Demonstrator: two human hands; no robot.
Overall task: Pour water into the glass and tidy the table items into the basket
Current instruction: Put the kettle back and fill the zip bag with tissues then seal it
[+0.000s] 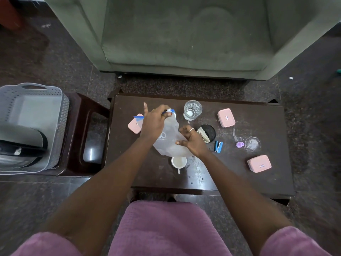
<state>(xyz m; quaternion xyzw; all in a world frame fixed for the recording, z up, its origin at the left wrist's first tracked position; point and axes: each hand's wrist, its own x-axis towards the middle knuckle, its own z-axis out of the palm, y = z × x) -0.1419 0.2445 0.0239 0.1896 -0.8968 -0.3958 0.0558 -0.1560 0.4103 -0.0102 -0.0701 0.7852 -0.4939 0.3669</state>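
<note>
Clear plastic water pouch [168, 139]: we hold it tilted above the dark wooden worktop [239, 182], spout near the clear drinking glass [192, 110].
Left hand [154, 121]: our grip is closed around the pouch neck, index finger raised.
Right hand [191, 140]: fingers curled loosely against the pouch base, barely gripping.
Glass: upright, some water seemingly inside.
Grey perforated basket [31, 111]: on the stool, well apart.
Risk: we judge the soft pouch may buckle and spill past the rim; the worktop already looks wet.
</note>
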